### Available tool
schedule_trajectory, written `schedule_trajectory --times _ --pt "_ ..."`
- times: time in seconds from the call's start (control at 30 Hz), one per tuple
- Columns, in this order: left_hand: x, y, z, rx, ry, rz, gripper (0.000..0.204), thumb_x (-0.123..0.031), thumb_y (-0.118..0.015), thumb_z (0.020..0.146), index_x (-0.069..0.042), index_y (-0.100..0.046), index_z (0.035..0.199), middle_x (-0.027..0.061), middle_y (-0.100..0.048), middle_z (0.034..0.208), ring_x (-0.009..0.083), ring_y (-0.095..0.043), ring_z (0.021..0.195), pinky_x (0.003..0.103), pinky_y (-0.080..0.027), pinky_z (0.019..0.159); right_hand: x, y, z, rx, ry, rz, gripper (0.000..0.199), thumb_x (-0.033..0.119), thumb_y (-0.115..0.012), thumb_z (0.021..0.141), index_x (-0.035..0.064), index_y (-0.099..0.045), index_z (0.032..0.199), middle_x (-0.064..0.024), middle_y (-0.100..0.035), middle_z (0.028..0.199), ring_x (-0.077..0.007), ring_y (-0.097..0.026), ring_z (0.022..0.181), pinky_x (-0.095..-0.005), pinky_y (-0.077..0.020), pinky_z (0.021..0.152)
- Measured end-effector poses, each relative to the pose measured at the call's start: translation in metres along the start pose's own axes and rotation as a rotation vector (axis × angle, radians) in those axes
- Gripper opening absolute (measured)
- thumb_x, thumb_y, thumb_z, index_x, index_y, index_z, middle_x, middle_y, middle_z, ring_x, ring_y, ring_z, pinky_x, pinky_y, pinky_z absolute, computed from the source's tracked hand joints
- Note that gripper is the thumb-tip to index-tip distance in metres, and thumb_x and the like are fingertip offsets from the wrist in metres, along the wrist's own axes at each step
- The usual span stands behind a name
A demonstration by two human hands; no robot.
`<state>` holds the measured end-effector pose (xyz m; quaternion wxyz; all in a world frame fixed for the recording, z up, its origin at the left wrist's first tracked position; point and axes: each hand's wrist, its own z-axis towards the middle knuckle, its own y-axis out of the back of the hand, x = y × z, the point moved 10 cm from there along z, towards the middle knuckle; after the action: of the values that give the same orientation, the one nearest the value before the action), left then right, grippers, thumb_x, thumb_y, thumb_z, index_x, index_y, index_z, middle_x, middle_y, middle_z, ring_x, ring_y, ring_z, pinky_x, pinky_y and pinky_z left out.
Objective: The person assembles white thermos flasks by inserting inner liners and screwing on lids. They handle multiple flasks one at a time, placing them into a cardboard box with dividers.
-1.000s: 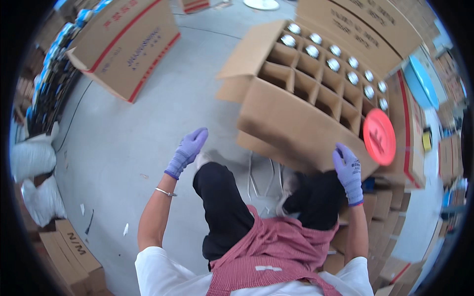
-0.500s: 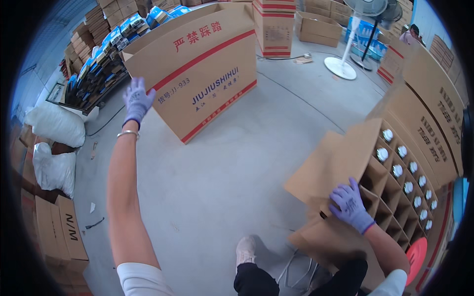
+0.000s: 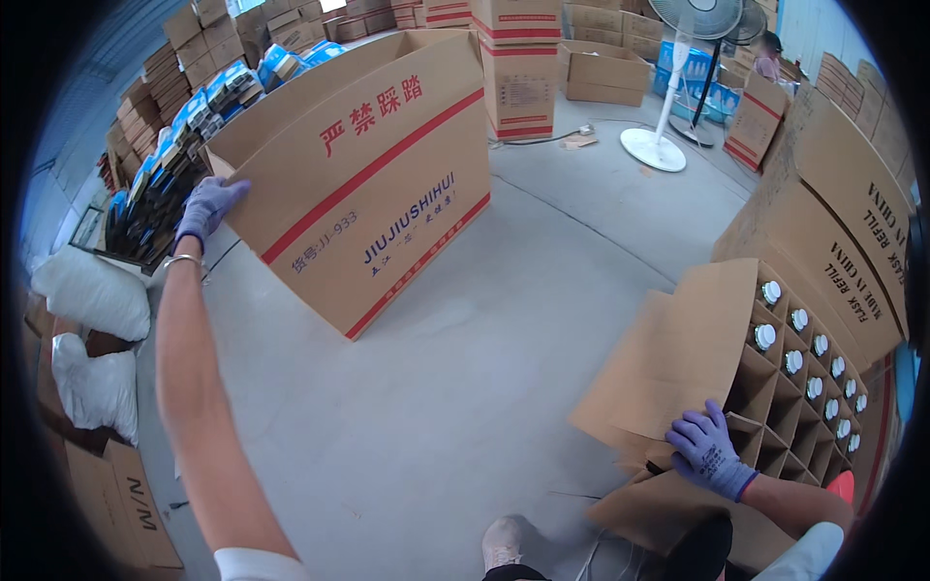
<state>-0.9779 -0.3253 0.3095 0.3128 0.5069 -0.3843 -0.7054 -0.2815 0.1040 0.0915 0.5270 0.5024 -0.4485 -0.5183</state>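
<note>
Wearing a purple glove, my left hand (image 3: 211, 209) grips the left upper corner of a tall brown carton (image 3: 407, 194) with red bands, which stands on the floor and leans a little. My right hand (image 3: 710, 451), gloved alike, has its fingers bent over the near edge of an open divided carton (image 3: 668, 373), beside its raised flap. Inside that carton, cardboard dividers (image 3: 783, 394) make a grid. White-capped bottles (image 3: 793, 361) fill the far cells, while nearer cells look dark and hold no visible bottles. A small dark piece (image 3: 656, 468) shows beside my right hand.
White sacks (image 3: 95, 293) and a carton (image 3: 121, 508) lie at the left. Behind the tall carton is a cart of blue-and-black packages (image 3: 184, 160). A stack of cartons (image 3: 521, 77) and a white standing fan (image 3: 668, 97) stand farther back. Another person (image 3: 768, 60) is at the far right.
My left hand, spread beside the tall carton before, has moved left and closed on its corner. The view has shifted; my right hand stays at the divided carton's edge.
</note>
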Motion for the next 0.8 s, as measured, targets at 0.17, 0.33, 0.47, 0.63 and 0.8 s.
schedule_trajectory --times 0.17,0.33,0.47,0.63,0.8 --pt "-0.080 -0.029 -0.072 0.331 0.055 0.476 0.055 -0.044 -0.066 0.086 0.001 -0.064 0.117 0.0194 -0.064 0.109 0.0329 -0.063 0.100 0.040 -0.050 0.089 0.003 0.007 -0.006 0.025 -0.036 -0.040 0.042 0.020 -0.072 0.071 0.0108 -0.062 0.111 -0.0091 -0.057 0.115 -0.0298 -0.052 0.116 -0.0615 -0.0297 0.111" --pt "-0.082 -0.085 -0.127 0.091 -0.481 0.579 0.042 -0.039 -0.063 0.087 0.000 -0.073 0.099 0.0214 -0.072 0.089 0.0332 -0.070 0.087 0.043 -0.054 0.081 0.013 0.014 -0.001 -0.005 0.004 -0.047 0.038 0.024 -0.070 0.074 0.0120 -0.062 0.109 -0.0078 -0.058 0.113 -0.0279 -0.052 0.114 -0.0575 -0.0307 0.111" --pt "-0.130 -0.140 -0.256 0.215 -0.661 0.614 0.037 -0.041 -0.055 0.091 -0.008 -0.072 0.089 0.0172 -0.072 0.086 0.0342 -0.069 0.083 0.046 -0.053 0.077 0.009 0.012 -0.011 -0.082 0.033 -0.087 0.036 0.027 -0.069 0.075 0.0139 -0.061 0.108 -0.0072 -0.058 0.111 -0.0268 -0.052 0.114 -0.0544 -0.0316 0.111" --pt "-0.169 -0.089 -0.415 0.435 -0.606 0.385 0.031 -0.035 -0.057 0.093 -0.006 -0.068 0.086 0.0173 -0.068 0.082 0.0363 -0.067 0.080 0.048 -0.051 0.072 -0.009 -0.006 -0.023 0.033 -0.029 -0.136 0.044 0.034 -0.071 0.078 0.0141 -0.059 0.116 -0.0091 -0.056 0.118 -0.0282 -0.049 0.120 -0.0542 -0.0286 0.113" --pt "-0.106 0.049 -0.500 0.468 -0.237 0.204 0.029 -0.031 -0.063 0.092 -0.005 -0.073 0.099 0.0191 -0.067 0.078 0.0354 -0.067 0.071 0.041 -0.051 0.065 0.017 0.093 0.038 -0.482 -0.195 0.141 0.095 0.038 -0.078 0.074 0.0076 -0.033 0.151 -0.0242 -0.032 0.149 -0.0418 -0.030 0.138 -0.0545 -0.0228 0.115"
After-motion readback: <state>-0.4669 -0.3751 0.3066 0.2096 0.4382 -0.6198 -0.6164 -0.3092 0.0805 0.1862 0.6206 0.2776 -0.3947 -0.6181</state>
